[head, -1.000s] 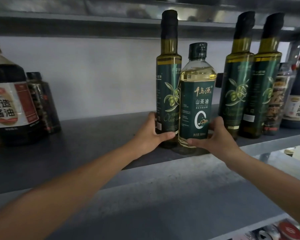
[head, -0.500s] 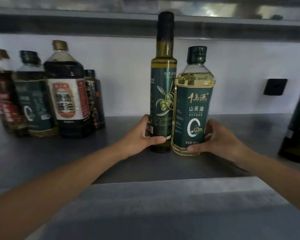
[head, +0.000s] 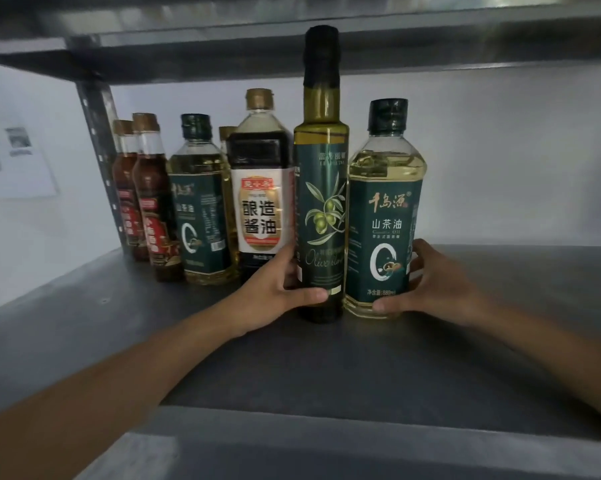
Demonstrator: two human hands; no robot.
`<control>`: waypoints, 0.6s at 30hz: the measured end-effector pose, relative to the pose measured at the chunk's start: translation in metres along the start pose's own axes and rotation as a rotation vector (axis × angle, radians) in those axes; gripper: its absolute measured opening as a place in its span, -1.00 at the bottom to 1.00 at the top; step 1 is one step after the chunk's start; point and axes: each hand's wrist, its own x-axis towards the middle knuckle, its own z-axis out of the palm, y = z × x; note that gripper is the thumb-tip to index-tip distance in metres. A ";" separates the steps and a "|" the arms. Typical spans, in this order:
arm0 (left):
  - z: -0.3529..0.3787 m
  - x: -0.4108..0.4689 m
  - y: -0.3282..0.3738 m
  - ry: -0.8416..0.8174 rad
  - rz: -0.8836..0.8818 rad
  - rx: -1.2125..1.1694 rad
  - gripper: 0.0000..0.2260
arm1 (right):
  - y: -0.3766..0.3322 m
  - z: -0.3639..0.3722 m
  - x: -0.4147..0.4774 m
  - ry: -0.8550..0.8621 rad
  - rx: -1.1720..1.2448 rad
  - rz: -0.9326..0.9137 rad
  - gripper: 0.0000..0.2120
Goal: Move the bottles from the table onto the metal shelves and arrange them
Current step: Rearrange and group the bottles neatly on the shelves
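Fingers of my left hand [head: 273, 294] are wrapped round the low part of the tall olive oil bottle [head: 321, 209], thumb lying across the front of the label. Same deal on the other side: my right hand [head: 437, 285] grips the squat camellia oil bottle [head: 384, 220] near its base, thumb in front, fingers curled round the far side. Both bottles stand upright on the grey metal shelf [head: 292, 368], side by side and pretty much touching. The olive oil sits just right of a dark soy sauce bottle [head: 261, 202]; honestly can't tell if those two touch. Further left are a second camellia oil bottle [head: 200, 209] and two reddish-brown bottles [head: 150, 202] by the perforated shelf post [head: 96, 133].
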 end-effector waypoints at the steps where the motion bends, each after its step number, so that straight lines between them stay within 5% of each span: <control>1: -0.006 -0.003 -0.002 -0.007 0.004 0.001 -0.34 | -0.005 0.003 0.002 -0.039 0.002 -0.006 -0.15; 7: -0.027 -0.009 -0.012 -0.057 0.036 0.028 -0.31 | -0.016 0.005 0.009 -0.323 0.218 0.001 -0.05; 18: -0.045 -0.003 -0.017 -0.126 0.063 0.009 -0.36 | -0.015 0.019 0.021 -0.075 0.214 -0.019 -0.18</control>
